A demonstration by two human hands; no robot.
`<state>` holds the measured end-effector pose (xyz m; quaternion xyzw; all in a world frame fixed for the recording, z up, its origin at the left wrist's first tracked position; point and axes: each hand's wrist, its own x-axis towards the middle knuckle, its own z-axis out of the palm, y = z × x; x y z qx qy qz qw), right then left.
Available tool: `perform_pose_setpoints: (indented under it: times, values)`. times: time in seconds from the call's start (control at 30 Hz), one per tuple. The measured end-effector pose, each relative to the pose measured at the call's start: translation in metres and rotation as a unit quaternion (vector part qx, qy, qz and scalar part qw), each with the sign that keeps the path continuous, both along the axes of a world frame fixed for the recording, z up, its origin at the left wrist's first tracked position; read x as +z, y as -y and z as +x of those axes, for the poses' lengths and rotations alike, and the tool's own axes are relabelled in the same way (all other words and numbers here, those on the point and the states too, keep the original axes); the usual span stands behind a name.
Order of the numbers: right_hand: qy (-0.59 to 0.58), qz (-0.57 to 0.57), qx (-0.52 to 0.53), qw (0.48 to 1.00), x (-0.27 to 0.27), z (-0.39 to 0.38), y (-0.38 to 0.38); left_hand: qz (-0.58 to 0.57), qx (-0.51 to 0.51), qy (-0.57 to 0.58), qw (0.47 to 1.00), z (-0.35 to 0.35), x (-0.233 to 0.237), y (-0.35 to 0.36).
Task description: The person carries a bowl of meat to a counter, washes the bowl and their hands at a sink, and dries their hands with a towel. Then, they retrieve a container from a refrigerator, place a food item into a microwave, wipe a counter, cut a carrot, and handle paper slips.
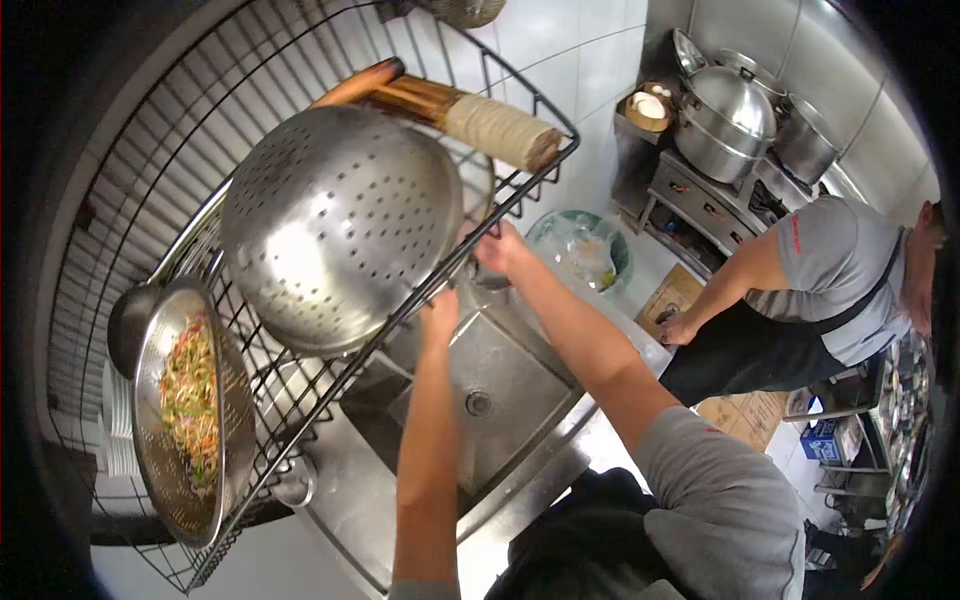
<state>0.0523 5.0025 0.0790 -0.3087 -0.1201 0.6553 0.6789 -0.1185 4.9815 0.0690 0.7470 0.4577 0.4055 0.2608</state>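
Below the front rail of a black wire rack, both my arms reach over a stainless steel sink. My left hand is by the rail, its fingers partly hidden behind the wires and blurred. Farther up the rail is my right hand, fingers curled, close to a shiny metal piece; what it grips is hidden. On the rack, a large perforated steel colander lies upside down, nearest to both hands. Another colander stands tilted at its left, holding chopped mixed vegetables.
A bamboo brush with a wrapped handle lies at the rack's back. Past the sink stands a green bin with a plastic liner. A co-worker stands at the right, near a large steamer pot. White plates are stacked at left.
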Motion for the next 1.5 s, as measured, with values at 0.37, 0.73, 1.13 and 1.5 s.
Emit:
perform_pose_setpoints:
  times: [0.37,0.73,1.13,1.5]
  values:
    - [-0.203,-0.043,-0.075,0.975,0.008,-0.007,-0.022,0.179,-0.27,-0.239,0.915,0.054,0.034,-0.136]
    - [-0.204,0.02,-0.045,0.978,-0.029,-0.002,-0.051,0.204,-0.295,-0.24,0.902,0.061,0.035,-0.145]
    - [-0.207,-0.006,-0.088,0.974,-0.023,-0.017,-0.037,0.178,-0.161,-0.289,0.927,0.053,0.039,-0.077]
    - [0.41,0.223,-0.021,0.884,-0.072,-0.16,0.177,-0.331,0.092,0.49,0.801,-0.029,-0.043,0.119]
